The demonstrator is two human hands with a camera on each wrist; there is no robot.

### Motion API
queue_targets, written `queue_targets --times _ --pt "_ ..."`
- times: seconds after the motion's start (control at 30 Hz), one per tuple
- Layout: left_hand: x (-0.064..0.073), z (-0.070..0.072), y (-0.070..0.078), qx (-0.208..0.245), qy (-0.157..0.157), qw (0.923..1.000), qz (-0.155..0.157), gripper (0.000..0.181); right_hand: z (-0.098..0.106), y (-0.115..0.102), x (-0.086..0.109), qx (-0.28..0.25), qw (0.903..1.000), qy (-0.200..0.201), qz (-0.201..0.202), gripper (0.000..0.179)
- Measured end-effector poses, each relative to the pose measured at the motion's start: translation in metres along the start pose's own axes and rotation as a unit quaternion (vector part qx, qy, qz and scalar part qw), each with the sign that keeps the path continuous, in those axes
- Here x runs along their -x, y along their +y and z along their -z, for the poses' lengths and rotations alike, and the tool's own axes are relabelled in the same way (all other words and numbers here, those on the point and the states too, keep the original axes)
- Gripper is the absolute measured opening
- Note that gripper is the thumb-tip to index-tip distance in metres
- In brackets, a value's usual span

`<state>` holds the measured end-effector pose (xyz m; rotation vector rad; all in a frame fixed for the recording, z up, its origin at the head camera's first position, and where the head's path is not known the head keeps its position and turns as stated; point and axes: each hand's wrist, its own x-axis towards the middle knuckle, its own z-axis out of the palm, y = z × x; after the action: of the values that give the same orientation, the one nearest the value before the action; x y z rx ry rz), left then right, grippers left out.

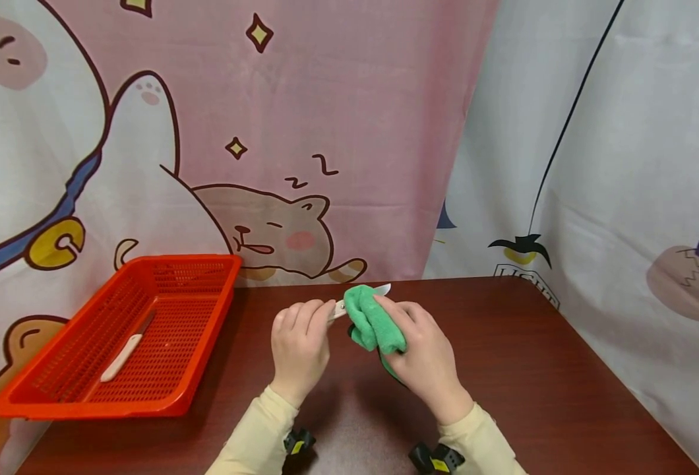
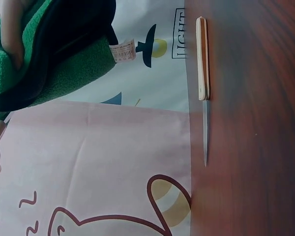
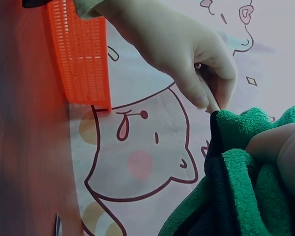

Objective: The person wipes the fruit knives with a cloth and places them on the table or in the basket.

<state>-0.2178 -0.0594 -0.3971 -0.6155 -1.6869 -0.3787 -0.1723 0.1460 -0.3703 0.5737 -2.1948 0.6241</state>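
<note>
My left hand (image 1: 299, 343) grips a knife (image 1: 384, 289) by its pale handle, raised over the table. Wrapped about the blade is a green towel (image 1: 373, 320), with the blade's tip showing past it. This fluffy towel has a dark side and a small white label (image 2: 123, 51). My right hand (image 1: 429, 349) pinches the bunched towel around the blade, thumb and fingers on either side. On the table beyond the hands lies a second knife (image 2: 202, 61) with a pale-edged wooden handle; in the head view the hands and towel hide it.
A red plastic basket (image 1: 207, 343) stands at the left of the brown table (image 1: 533, 369). Inside it lies another knife with a white handle (image 1: 121, 358). Printed curtains (image 1: 349, 86) hang right behind the table and along its right side.
</note>
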Motion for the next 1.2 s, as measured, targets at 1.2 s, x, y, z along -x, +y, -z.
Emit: queue_targets --times 1.2 --pt "-0.002 0.002 -0.012 -0.003 -0.007 0.9996 0.026 0.020 0.032 0.040 -0.009 0.015 0.9951 0.042 -0.089 0.073"
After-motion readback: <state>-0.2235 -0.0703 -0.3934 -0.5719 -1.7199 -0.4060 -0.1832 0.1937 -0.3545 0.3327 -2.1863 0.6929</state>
